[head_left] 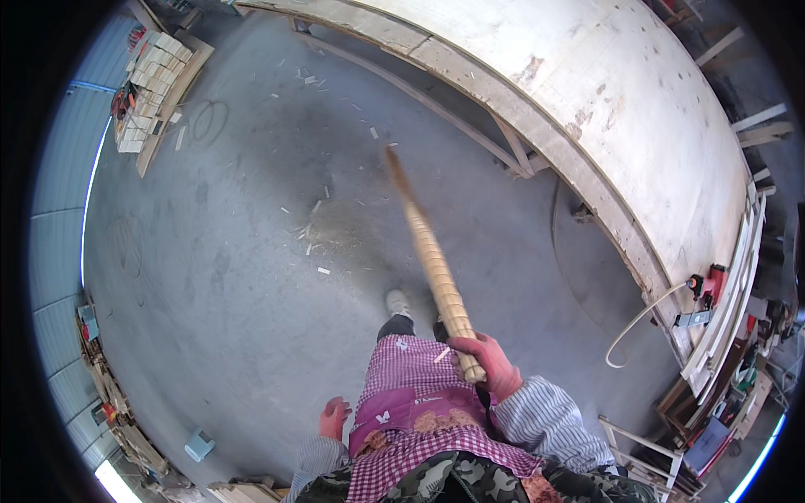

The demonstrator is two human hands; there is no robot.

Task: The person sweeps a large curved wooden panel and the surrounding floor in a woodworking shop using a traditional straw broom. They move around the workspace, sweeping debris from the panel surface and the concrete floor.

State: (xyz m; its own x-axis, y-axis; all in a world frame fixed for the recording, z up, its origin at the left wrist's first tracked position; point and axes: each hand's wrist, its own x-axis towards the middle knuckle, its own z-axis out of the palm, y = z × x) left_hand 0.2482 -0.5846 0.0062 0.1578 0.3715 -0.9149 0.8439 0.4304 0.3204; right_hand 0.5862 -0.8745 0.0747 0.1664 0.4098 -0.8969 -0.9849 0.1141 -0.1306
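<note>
Over the floor (251,277), the right hand (490,362) has its grip clamped on a broom handle (436,268); the left hand (334,417) seems open.

Landmark: large plywood worktable (604,92).

- Concrete floor (235,251) left of worktable: wide open, only wood scraps (312,239) scattered near its middle.
- Far left of worktable: stacked wood blocks (151,84) against wall.
- Under worktable's near edge: frame struts (511,151) block passage.
- White hose (641,323) loops off worktable's right end.
</note>
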